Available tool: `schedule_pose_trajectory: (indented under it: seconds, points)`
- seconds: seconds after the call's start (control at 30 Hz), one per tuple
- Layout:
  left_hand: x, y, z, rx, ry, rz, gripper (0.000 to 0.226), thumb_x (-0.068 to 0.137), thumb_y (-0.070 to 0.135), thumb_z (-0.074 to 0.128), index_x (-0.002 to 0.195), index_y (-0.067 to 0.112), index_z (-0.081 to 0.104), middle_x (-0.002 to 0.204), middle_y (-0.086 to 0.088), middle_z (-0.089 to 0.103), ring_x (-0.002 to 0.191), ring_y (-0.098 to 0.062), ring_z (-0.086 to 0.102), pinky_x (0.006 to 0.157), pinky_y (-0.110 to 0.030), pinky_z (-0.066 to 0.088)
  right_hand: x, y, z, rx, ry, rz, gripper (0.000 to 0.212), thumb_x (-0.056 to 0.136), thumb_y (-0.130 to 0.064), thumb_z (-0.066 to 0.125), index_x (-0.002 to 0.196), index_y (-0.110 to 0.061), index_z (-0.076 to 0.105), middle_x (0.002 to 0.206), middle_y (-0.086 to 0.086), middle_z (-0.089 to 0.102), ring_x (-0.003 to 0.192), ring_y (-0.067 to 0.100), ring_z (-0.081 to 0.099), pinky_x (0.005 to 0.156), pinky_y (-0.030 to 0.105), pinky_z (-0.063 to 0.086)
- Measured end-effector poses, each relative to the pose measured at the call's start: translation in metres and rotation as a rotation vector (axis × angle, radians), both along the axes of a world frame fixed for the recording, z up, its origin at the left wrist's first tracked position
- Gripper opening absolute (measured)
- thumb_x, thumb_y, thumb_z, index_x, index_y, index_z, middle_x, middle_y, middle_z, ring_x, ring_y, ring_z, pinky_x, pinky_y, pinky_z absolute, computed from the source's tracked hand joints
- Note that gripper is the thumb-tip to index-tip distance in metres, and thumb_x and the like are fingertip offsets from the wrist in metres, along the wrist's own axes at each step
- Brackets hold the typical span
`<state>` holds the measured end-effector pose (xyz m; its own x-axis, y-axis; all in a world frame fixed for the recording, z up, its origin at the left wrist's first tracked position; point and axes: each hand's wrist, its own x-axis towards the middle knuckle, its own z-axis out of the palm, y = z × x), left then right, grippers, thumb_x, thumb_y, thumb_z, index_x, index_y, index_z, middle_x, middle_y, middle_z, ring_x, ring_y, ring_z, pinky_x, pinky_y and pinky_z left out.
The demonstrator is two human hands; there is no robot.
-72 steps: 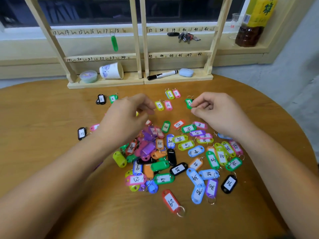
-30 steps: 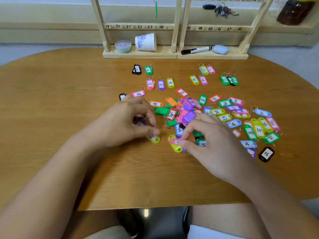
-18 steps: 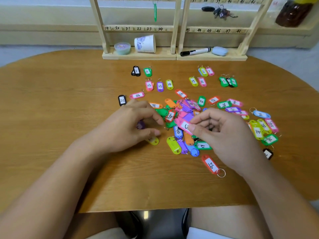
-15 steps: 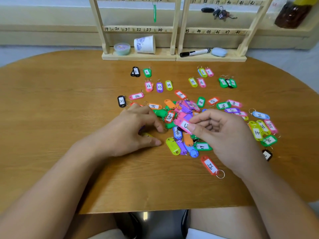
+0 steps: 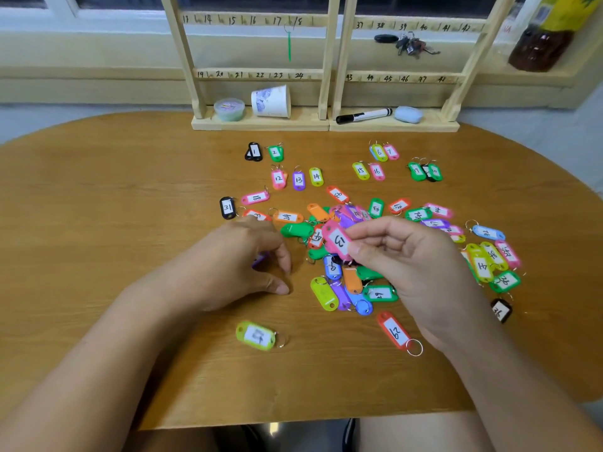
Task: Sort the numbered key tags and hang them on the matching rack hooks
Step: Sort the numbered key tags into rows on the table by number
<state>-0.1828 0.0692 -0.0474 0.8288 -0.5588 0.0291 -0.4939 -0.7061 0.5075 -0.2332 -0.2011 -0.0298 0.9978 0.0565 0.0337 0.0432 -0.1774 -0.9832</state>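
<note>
The oval brown wooden table [image 5: 98, 207] is seen closely from above its near edge, faced forward and downward

Far beyond the left hand [image 5: 228, 265] a paper cup [image 5: 271, 101] lies on its side beside a small round tub [image 5: 229, 109], and far beyond the right hand [image 5: 417, 272] are a black marker [image 5: 363, 115] and a bunch of keys [image 5: 411, 45].

This looks like an ordinary room in a home or small office. A round wooden table [image 5: 98, 223] stands against a low window sill [image 5: 81, 53], with a drink bottle [image 5: 540, 48] at the far right. Two home-made wooden racks [image 5: 257, 74] carry hand-written numbers, and a paper cup [image 5: 271, 101], a marker [image 5: 363, 115] and a bunch of keys [image 5: 412, 46] lie about them.
</note>
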Motion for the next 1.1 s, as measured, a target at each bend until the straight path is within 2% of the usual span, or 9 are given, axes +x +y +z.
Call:
schedule_pose_trajectory:
  seconds: [0.1,0.2,0.4,0.5,0.63,0.77,0.87,1.0,1.1]
  points:
    - [-0.002,0.008,0.009,-0.003,0.003,0.048,0.036,0.074,0.058,0.088,0.103,0.044,0.072,0.107,0.022,0.061,0.111,0.003,0.053,0.088,-0.018,0.044,0.005,0.002,0.004,-0.010,-0.028,-0.013,0.019,0.093,-0.007,0.078,0.098,-0.025,0.081,0.091,-0.007,0.079,0.090,0.007,0.073,0.082,0.022,0.056]
    - [-0.015,0.016,0.023,-0.017,0.080,0.038,0.037,0.074,0.068,0.081,0.102,0.047,0.073,0.103,0.020,0.064,0.107,-0.004,0.060,0.086,-0.024,0.049,0.009,0.005,0.007,-0.039,-0.058,0.002,0.020,0.094,-0.008,0.077,0.097,-0.027,0.080,0.091,-0.009,0.078,0.089,0.006,0.072,0.080,0.020,0.056]
    - [-0.051,0.009,0.021,0.113,0.279,-0.047,0.053,0.066,0.064,0.092,0.110,0.049,0.067,0.109,0.026,0.061,0.103,-0.003,0.059,0.080,-0.019,0.048,0.011,0.011,0.003,-0.061,-0.071,0.025,0.020,0.095,-0.005,0.076,0.096,-0.025,0.080,0.091,-0.007,0.077,0.087,0.007,0.072,0.079,0.020,0.057]
    - [-0.051,0.011,0.019,0.147,0.292,-0.030,0.045,0.068,0.055,0.094,0.104,0.047,0.068,0.104,0.023,0.060,0.098,-0.004,0.059,0.080,-0.027,0.050,0.012,0.013,0.001,-0.050,-0.059,0.024,0.018,0.095,-0.005,0.075,0.096,-0.023,0.079,0.091,-0.005,0.077,0.088,0.010,0.072,0.078,0.020,0.058]
    - [-0.052,0.011,0.022,0.175,0.303,-0.034,0.031,0.075,0.047,0.092,0.097,0.044,0.071,0.099,0.020,0.063,0.094,-0.005,0.058,0.076,-0.025,0.048,0.015,0.014,0.000,-0.017,-0.035,0.022,0.017,0.098,-0.003,0.072,0.099,-0.018,0.078,0.091,-0.002,0.077,0.089,0.012,0.076,0.079,0.027,0.062]
    - [-0.048,0.008,0.022,0.212,0.323,-0.009,0.022,0.082,0.040,0.088,0.096,0.042,0.071,0.093,0.017,0.067,0.087,-0.005,0.062,0.073,-0.028,0.052,0.020,0.013,0.001,0.040,-0.001,0.036,0.016,0.101,-0.001,0.067,0.102,-0.014,0.077,0.091,0.008,0.076,0.088,0.025,0.077,0.069,0.034,0.063]
    - [-0.043,0.004,0.026,0.245,0.337,0.004,0.018,0.087,0.038,0.084,0.094,0.043,0.069,0.090,0.018,0.070,0.082,-0.003,0.063,0.069,-0.028,0.053,0.026,0.011,0.005,0.057,0.015,0.054,0.015,0.100,-0.001,0.069,0.102,-0.012,0.078,0.090,0.013,0.075,0.080,0.028,0.076,0.066,0.031,0.060]
    - [-0.024,0.001,0.040,0.031,0.289,0.023,0.017,0.089,0.028,0.086,0.096,0.037,0.073,0.088,0.016,0.074,0.080,-0.005,0.065,0.067,-0.013,0.044,0.040,0.009,0.013,0.036,0.011,0.100,0.024,0.090,0.002,0.079,0.106,-0.015,0.079,0.093,0.010,0.077,0.071,0.022,0.072,0.066,0.026,0.057]
    - [-0.003,-0.002,0.049,-0.155,0.218,0.071,0.024,0.090,0.024,0.085,0.104,0.038,0.070,0.086,0.012,0.076,0.072,-0.004,0.065,0.068,-0.015,0.046,0.052,0.009,0.020,0.012,0.009,0.131,0.028,0.086,0.002,0.083,0.108,-0.015,0.078,0.092,0.009,0.077,0.067,0.018,0.068,0.058,0.018,0.051]
